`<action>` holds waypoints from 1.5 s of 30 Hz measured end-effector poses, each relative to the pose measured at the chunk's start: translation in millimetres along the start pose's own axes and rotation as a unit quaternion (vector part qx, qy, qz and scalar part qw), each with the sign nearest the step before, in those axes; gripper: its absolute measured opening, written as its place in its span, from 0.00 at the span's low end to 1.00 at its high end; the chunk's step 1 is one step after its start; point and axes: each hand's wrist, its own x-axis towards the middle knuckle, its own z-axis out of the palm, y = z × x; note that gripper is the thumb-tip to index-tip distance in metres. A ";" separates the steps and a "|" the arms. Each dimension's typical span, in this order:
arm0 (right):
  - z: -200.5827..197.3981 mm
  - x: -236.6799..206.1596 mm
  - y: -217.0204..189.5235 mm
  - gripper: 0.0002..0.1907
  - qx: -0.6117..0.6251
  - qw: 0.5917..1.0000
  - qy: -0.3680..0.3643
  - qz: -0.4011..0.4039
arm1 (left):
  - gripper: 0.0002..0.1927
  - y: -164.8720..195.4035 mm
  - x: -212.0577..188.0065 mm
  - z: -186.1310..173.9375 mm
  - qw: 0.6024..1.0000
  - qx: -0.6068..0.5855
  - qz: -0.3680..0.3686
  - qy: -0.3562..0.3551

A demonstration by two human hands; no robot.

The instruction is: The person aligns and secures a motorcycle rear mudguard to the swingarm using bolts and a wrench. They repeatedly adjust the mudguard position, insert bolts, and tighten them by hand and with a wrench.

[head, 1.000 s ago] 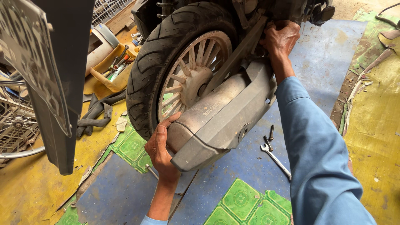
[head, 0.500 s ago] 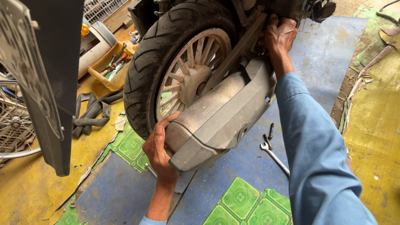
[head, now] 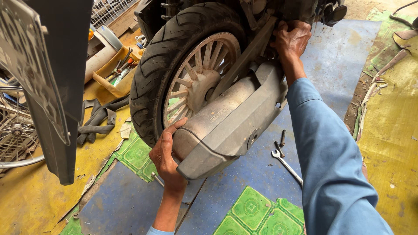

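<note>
A grey exhaust muffler [head: 226, 124] runs along the side of a scooter's rear wheel [head: 183, 69], which has a black tyre and pale spoked rim. My left hand [head: 165, 159] cups the rear end of the muffler from below, fingers curled around it. My right hand [head: 291, 41], in a blue sleeve, grips the front of the muffler up by the engine, where its fingertips are hidden. The wheel stands above a blue floor mat [head: 331, 61].
A spanner [head: 285, 163] and a bolt [head: 282, 138] lie on the mat beside my right arm. A black mudguard with a plate [head: 48, 87] hangs at the left. A yellow tray of tools [head: 115, 74], rubber strips [head: 98, 119] and a spoked wheel [head: 15, 130] sit beyond. Green patterned tiles [head: 250, 213] show below.
The view has shifted slightly. Both hands stay on the muffler, with my right hand settled a little higher at its front end.
</note>
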 end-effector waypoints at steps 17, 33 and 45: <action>-2.9 -3.7 -5.4 0.11 -0.066 0.997 0.023 -0.015 | 0.32 0.7 -0.6 0.2 1.000 0.015 0.004 -0.003; -3.7 -6.0 -12.4 0.15 -0.026 0.999 -0.020 -0.006 | 0.32 -0.2 -1.1 0.5 0.999 -0.019 -0.032 0.000; -5.7 -6.3 -9.8 0.09 -0.054 0.998 0.026 -0.023 | 0.32 -0.3 -1.1 0.9 1.000 -0.013 -0.016 0.005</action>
